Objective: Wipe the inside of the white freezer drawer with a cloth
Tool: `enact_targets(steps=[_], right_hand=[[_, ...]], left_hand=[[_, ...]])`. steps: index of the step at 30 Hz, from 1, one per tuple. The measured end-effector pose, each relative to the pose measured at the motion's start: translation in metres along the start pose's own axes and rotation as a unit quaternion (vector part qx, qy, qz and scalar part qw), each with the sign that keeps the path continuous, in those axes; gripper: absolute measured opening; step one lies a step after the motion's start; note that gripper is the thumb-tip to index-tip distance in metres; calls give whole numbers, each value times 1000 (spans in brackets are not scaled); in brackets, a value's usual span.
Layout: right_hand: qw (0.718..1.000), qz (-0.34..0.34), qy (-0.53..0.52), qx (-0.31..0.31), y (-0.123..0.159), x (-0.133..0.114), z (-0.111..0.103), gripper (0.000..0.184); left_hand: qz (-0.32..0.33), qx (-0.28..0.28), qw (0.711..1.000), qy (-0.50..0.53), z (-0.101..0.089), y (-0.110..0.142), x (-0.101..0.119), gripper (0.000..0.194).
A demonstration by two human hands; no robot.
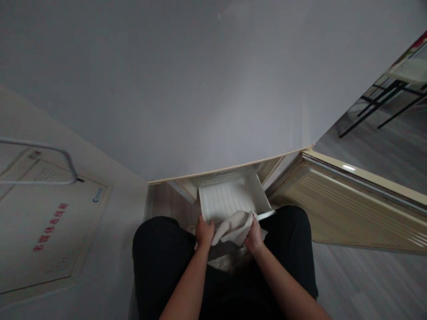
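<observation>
At six o'clock, between the knees, the right hand's fingers [254,221] are closed on a pale cloth [235,226], bunched at the front edge of a white drawer [230,195]. The left hand's fingers [211,223] are curled at the drawer's near-left corner, beside the cloth; in this dim view, whether they grip it I can't tell. An open door [353,204] stands at four o'clock.

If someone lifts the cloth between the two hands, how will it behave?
The cloth is probably floppy, since it sags in loose folds. It looks thin, so likely light for its size. Being soft and crumpled, it seems unlikely to roll.
</observation>
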State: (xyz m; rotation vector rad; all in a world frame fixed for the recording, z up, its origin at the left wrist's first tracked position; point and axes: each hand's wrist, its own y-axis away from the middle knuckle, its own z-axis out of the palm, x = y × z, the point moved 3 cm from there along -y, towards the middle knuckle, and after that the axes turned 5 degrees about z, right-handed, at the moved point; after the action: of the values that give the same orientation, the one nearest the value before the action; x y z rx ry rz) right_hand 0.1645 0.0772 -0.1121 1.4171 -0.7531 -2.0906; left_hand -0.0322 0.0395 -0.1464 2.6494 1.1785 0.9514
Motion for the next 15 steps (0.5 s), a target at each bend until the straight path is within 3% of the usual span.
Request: enact_targets(steps=[5,7,9,12,15], right_hand=[[985,-148,70,59,-48,-66,-19,35],[977,-145,146,48,-72,-76,-15,29],[961,-127,244,-5,-94,-74,4,37],[881,-161,431,-114,-117,-53,50,48],[804,-190,540,-160,-127,-19,93,39]], left_hand=[[10,-11,999,-44,-4,1,3,42],[15,-18,998,-65,-4,1,3,44],[14,-20,996,-85,-4,1,4,44],[9,-16,994,-106,-1,1,5,45],[11,-13,993,-116,2,1,5,45]])
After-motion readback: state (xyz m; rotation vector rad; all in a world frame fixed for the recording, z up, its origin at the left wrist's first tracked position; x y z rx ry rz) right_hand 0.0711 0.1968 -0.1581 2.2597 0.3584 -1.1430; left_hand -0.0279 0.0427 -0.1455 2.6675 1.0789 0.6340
